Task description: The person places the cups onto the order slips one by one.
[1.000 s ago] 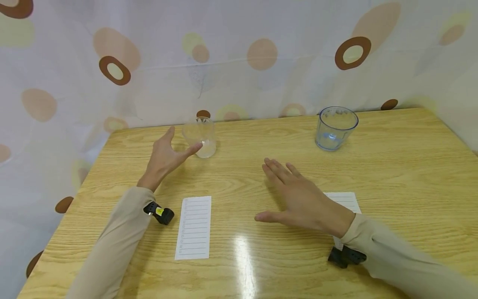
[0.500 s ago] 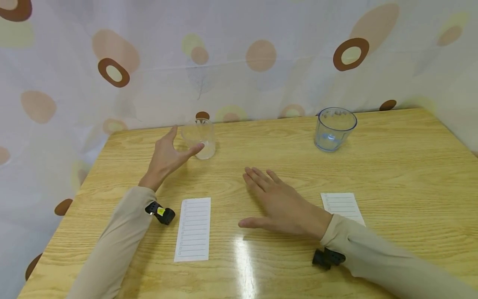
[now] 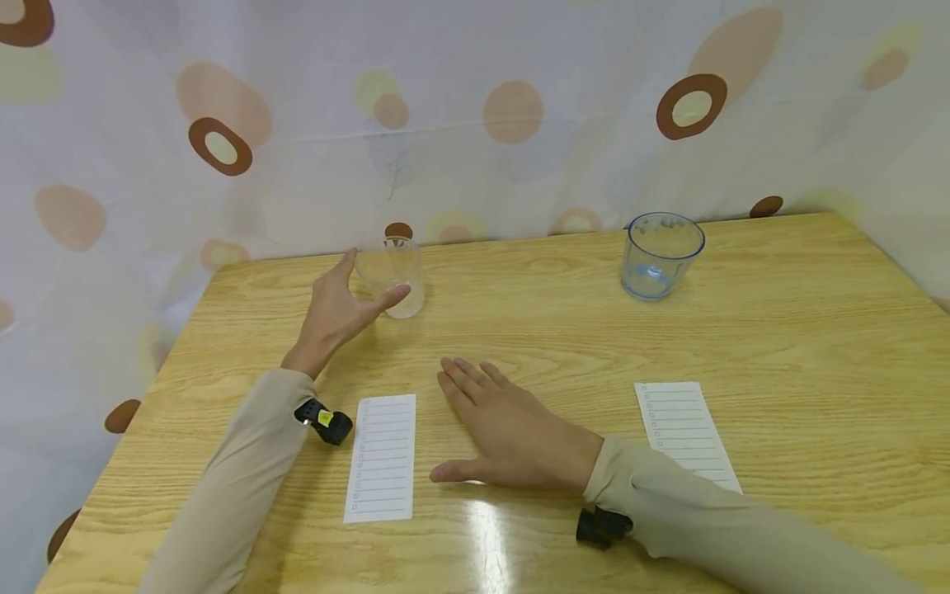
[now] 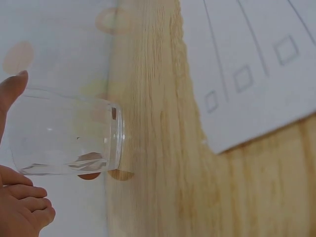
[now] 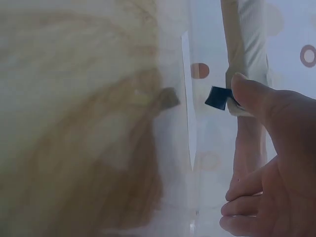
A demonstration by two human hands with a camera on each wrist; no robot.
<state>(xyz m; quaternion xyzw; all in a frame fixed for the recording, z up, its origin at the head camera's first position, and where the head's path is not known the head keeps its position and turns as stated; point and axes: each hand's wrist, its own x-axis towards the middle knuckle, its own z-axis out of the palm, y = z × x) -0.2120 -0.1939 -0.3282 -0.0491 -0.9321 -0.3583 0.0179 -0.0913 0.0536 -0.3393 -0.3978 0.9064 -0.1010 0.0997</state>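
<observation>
A clear drinking glass (image 3: 402, 276) stands upright near the table's back left. My left hand (image 3: 334, 309) is at its left side, thumb and fingers spread wide apart. In the left wrist view the glass (image 4: 69, 133) lies between the thumb and the fingers (image 4: 29, 202); whether they touch it cannot be made out. My right hand (image 3: 512, 433) is over the middle of the table with its fingers straight and the thumb out to the side, holding nothing. To its left lies a lined paper strip with checkboxes (image 3: 381, 458).
A wide blue-tinted glass (image 3: 660, 257) stands at the back right of the wooden table (image 3: 801, 330). A second checklist strip (image 3: 686, 429) lies partly under the right sleeve. Behind the table hangs a patterned curtain (image 3: 445, 181). Each wrist wears a small black camera (image 3: 324, 421).
My right hand has moved left and a little nearer across the table, uncovering more of the right paper strip. The left hand has barely shifted beside the clear glass.
</observation>
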